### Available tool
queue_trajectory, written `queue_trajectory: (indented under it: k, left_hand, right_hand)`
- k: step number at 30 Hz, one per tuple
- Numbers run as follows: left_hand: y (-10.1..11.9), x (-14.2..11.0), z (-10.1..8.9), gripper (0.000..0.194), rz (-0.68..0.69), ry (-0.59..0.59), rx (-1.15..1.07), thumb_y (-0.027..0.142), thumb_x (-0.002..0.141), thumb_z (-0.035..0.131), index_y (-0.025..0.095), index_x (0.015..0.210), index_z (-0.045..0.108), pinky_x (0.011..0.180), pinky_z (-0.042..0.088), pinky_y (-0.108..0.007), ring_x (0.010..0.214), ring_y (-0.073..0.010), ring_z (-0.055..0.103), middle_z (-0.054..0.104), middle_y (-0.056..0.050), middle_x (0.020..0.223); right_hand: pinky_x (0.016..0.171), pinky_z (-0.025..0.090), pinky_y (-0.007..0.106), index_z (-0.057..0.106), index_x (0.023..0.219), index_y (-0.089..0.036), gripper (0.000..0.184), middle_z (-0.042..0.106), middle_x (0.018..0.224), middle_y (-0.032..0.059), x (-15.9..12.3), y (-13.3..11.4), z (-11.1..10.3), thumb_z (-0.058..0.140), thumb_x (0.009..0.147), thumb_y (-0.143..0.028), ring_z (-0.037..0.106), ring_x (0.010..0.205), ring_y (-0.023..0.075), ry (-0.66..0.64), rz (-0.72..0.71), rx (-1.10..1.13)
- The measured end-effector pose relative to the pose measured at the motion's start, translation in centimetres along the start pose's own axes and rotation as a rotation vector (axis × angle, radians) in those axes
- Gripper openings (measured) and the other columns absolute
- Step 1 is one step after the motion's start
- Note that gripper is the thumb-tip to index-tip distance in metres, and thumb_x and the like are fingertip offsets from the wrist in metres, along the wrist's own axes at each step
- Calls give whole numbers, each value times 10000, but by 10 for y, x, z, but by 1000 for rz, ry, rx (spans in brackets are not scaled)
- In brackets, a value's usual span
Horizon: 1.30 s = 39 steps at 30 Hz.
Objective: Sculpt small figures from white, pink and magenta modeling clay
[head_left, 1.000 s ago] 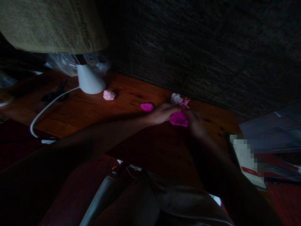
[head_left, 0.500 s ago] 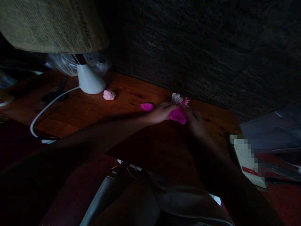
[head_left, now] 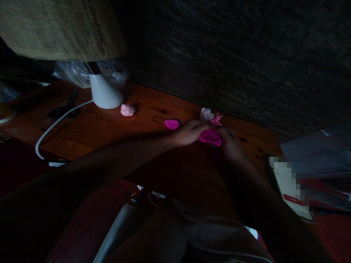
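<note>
You are looking at very little readable text. The lampshade (head_left: 60, 29) at the upper left is covered in newspaper print: dense columns of small type, too fine and dim to make out. One larger headline runs sideways along its right edge, and its last letters look like "Print", though the start is unclear. At the right edge, a white booklet (head_left: 290, 191) with a red patch lies partly blurred out, and nothing on it can be read.

Dim, underexposed scene; the lamp (head_left: 105, 93) lights only the far table (head_left: 109, 128), foreground black.
</note>
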<state>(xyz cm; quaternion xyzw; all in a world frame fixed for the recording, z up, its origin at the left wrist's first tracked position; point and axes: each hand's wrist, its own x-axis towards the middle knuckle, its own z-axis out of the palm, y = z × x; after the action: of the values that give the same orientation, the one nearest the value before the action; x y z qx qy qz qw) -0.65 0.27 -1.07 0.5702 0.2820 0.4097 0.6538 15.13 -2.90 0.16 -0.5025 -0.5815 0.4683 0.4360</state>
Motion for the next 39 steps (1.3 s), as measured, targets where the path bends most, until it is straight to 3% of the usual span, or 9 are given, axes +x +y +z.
queue_trajectory:
  k: [3, 7, 11, 15, 23, 34, 39]
  left_hand:
    - [1, -1, 1, 280, -10, 24, 11, 190, 929, 487, 136, 678, 597, 544, 370, -188, 542, -69, 469, 525, 38, 584]
    - [5, -4, 1, 401, -34, -32, 38, 248, 967, 414, 151, 593, 521, 456, 258, -209, 445, -67, 357, 428, 43, 488]
    - [11, -6, 3, 467, -38, -102, 41, 317, 997, 356, 156, 589, 518, 446, 251, -227, 426, -73, 353, 439, 26, 479]
    - [10, -6, 4, 412, -62, -97, 6, 303, 981, 414, 159, 607, 512, 444, 242, -221, 421, -66, 350, 434, 35, 484]
    - [1, -1, 4, 365, 5, 8, -69, 321, 962, 514, 158, 635, 499, 453, 206, -220, 431, -49, 309, 380, 67, 504]
    - [7, -5, 4, 462, -30, -4, -29, 276, 1016, 412, 165, 569, 451, 438, 223, -216, 400, -50, 334, 372, 60, 453]
    - [6, -2, 4, 397, -30, 32, -54, 272, 1005, 458, 163, 624, 467, 435, 219, -200, 402, -37, 333, 385, 75, 478]
  right_hand:
    - [476, 333, 251, 563, 597, -230, 339, 501, 562, -22, -1, -6, 1, 639, 754, -521, 394, 504, 117, 15, 2, -31]
    - [488, 361, 252, 555, 593, -227, 395, 550, 589, -10, -3, -13, 4, 685, 750, -565, 433, 529, 121, 27, -17, -25]
    - [486, 343, 261, 545, 591, -220, 438, 501, 573, -19, -1, -9, 4, 699, 775, -586, 400, 512, 110, 56, -32, 30]
    - [478, 317, 264, 544, 614, -229, 438, 466, 565, -32, 2, -3, 1, 662, 809, -604, 390, 497, 111, 94, -17, 49]
    - [413, 256, 270, 425, 543, -236, 625, 333, 467, -58, -1, -3, 4, 520, 819, -788, 283, 405, 94, -110, 75, 23]
    - [435, 248, 280, 441, 521, -235, 598, 374, 450, -50, -3, -2, 3, 564, 811, -743, 302, 415, 101, -75, 5, -47]
    - [436, 246, 280, 462, 502, -227, 634, 401, 451, -38, -5, -7, 5, 550, 801, -779, 310, 418, 98, -21, 5, -93]
